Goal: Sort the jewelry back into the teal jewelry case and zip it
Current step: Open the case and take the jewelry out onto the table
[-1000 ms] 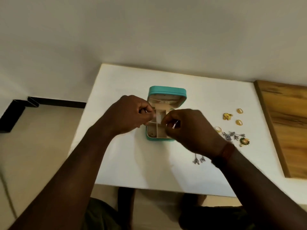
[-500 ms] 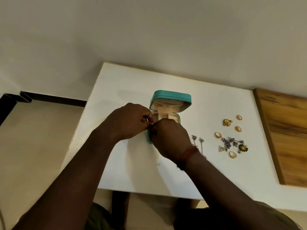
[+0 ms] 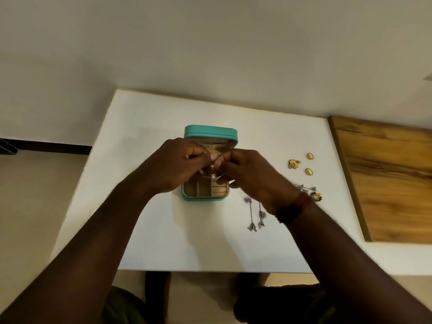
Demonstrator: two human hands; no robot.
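The teal jewelry case [image 3: 205, 199] stands open on the white table [image 3: 163, 230], its lid [image 3: 210, 132] tipped back and beige compartments showing. Above the tray, my left hand [image 3: 177, 167] and my right hand [image 3: 252, 176] meet fingertip to fingertip, both pinching a thin necklace with a small pendant [image 3: 213, 176] that dangles over the case. Two long silver earrings [image 3: 256, 213] lie right of the case. Farther right sit gold rings [image 3: 309, 156], a gold flower piece [image 3: 294, 163] and a green-and-gold flower earring [image 3: 316, 197].
A wooden board [image 3: 385, 181] lies along the table's right side. The wall stands just behind the table's far edge. My legs show under the near edge.
Both hands rose from low in the case to above its tray; the front compartments now show and the pendant hangs between the fingertips. The view shifted a little.
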